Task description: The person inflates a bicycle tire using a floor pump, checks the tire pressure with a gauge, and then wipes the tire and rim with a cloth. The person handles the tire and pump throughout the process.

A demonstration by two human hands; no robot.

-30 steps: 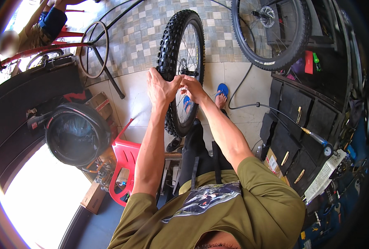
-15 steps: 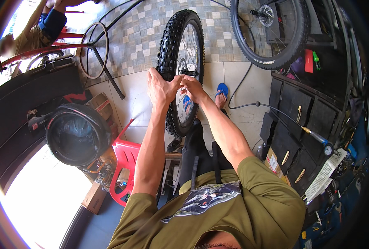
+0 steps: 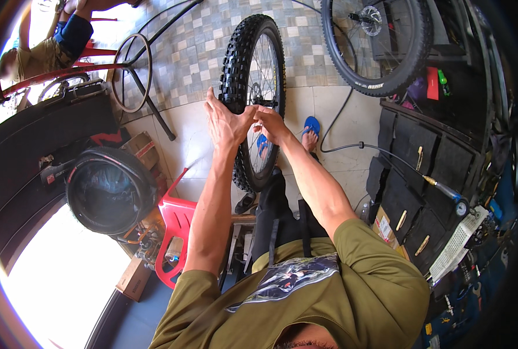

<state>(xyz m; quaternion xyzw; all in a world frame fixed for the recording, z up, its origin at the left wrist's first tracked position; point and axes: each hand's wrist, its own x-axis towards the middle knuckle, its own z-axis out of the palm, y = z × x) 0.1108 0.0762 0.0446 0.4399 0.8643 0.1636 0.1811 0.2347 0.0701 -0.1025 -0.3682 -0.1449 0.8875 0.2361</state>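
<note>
A bicycle wheel (image 3: pixel 277 70) with a knobby black tyre (image 3: pixel 234 72) stands upright before me, above my dark-trousered leg. Against the near left side of the tyre is my left hand (image 3: pixel 227 125), its fingers stretched out and spread, its thumb reaching across toward the rim. My right hand (image 3: pixel 272 124) is closed at the spokes and inner rim, its fingertips meeting the left thumb. Whatever lies between those fingertips is too small and covered to make out. The wheel's hub and brake disc show just beyond my hands.
Another bicycle wheel (image 3: pixel 381 87) is at the upper right. An air hose with a gauge inflator (image 3: pixel 445 191) lies along the dark cabinet. At left are a red plastic chair (image 3: pixel 177 224), a round black tub (image 3: pixel 105 192) and a bare rim (image 3: pixel 132 72). Another person sits at the upper left.
The fingers of my left hand have lifted and straightened off the tyre's tread, where they were curled before. My right hand and the wheel hold nearly the same place.
</note>
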